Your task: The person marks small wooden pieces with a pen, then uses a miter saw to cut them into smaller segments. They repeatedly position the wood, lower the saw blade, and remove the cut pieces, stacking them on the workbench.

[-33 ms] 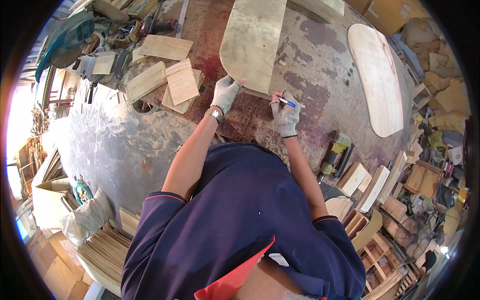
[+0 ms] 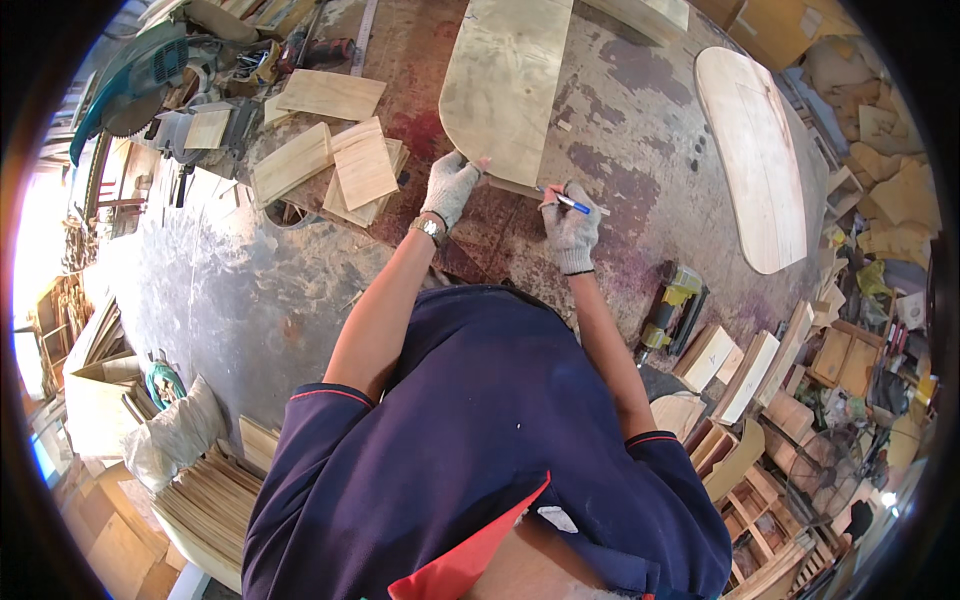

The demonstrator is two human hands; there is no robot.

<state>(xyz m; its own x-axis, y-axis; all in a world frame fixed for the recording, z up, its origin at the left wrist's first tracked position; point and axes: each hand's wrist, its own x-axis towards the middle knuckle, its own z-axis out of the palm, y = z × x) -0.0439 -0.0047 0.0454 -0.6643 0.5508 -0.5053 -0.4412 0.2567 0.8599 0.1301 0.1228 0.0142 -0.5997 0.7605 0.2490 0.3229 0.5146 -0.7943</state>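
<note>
A long pale wooden board (image 2: 505, 90) with a rounded near-left corner lies on the worn workbench (image 2: 630, 150). At that corner my left hand (image 2: 452, 188), in a grey knit glove with bare fingertips and a watch at the wrist, grips the board's near edge. My right hand (image 2: 572, 228), gloved the same way, is closed around a blue and white pen (image 2: 571, 202). The pen's tip is by the board's near-right corner; whether it touches the wood is too small to tell. A thin wood strip (image 2: 514, 186) shows under the board's near end.
Several short wood pieces (image 2: 365, 165) lie left of the board, beyond them a teal circular-blade saw (image 2: 150, 75). Right of my hands are a yellow-green nail gun (image 2: 672, 308) and a rounded board (image 2: 755, 160). Offcuts (image 2: 745, 375) line the near-right edge.
</note>
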